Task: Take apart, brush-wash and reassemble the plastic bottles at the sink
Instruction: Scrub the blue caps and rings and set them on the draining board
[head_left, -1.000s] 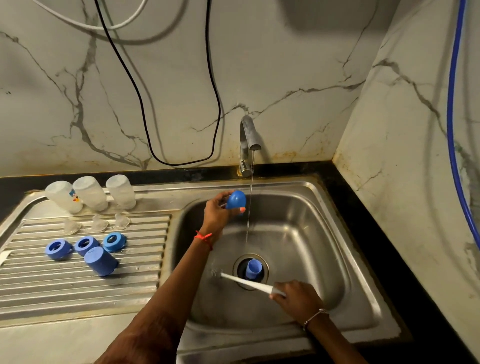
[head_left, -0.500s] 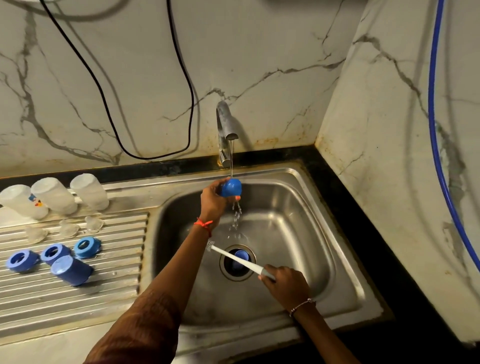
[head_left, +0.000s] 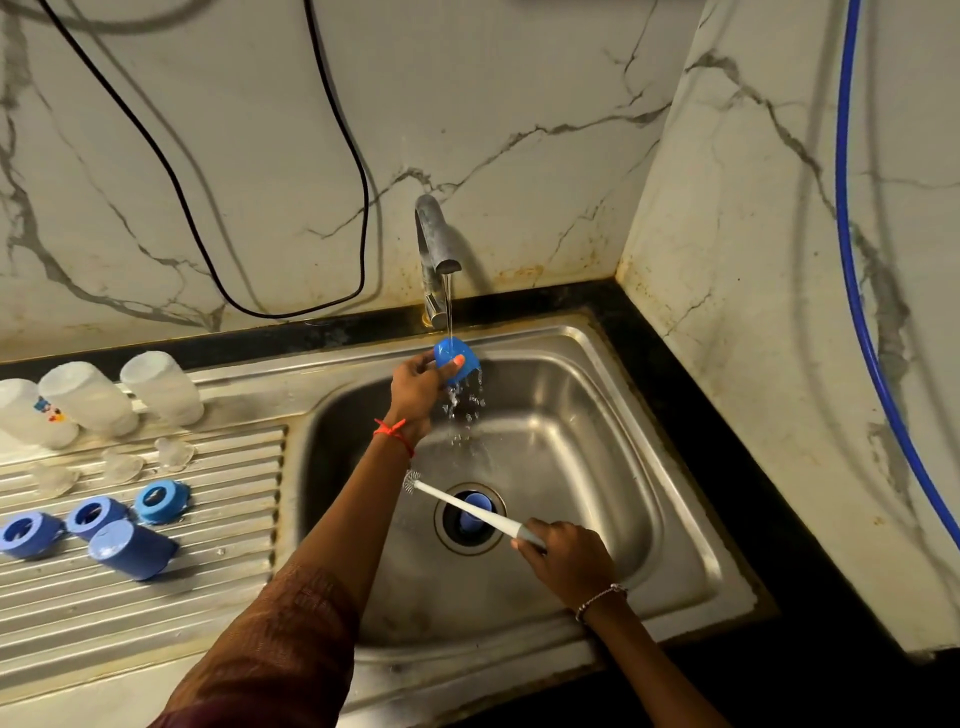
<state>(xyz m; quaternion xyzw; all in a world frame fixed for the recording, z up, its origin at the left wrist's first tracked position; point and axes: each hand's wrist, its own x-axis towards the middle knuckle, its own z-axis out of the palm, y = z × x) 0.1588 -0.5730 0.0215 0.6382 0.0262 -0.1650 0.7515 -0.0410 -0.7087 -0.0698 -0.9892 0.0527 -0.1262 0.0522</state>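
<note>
My left hand (head_left: 415, 384) grips a blue bottle cap (head_left: 457, 358) under the thin stream from the tap (head_left: 434, 244); water drips off it into the sink (head_left: 571, 441). Lower in the basin my right hand (head_left: 569, 558) holds a white bottle brush (head_left: 457, 501) by its handle, bristles pointing left. Another blue cap (head_left: 475, 512) sits in the drain hole. On the drainboard (head_left: 156, 587) lie three white bottle bodies (head_left: 88, 397), three clear teats (head_left: 122, 465), three blue collar rings (head_left: 96, 514) and a blue cap (head_left: 132, 548).
A black cable (head_left: 332, 130) hangs on the marble wall behind the tap. A blue hose (head_left: 852, 260) runs down the right wall. A black counter edge (head_left: 727, 467) borders the sink on the right.
My left hand moved the blue cap from beside the stream into it, and water now splashes off the cap. The right hand keeps the brush low over the drain.
</note>
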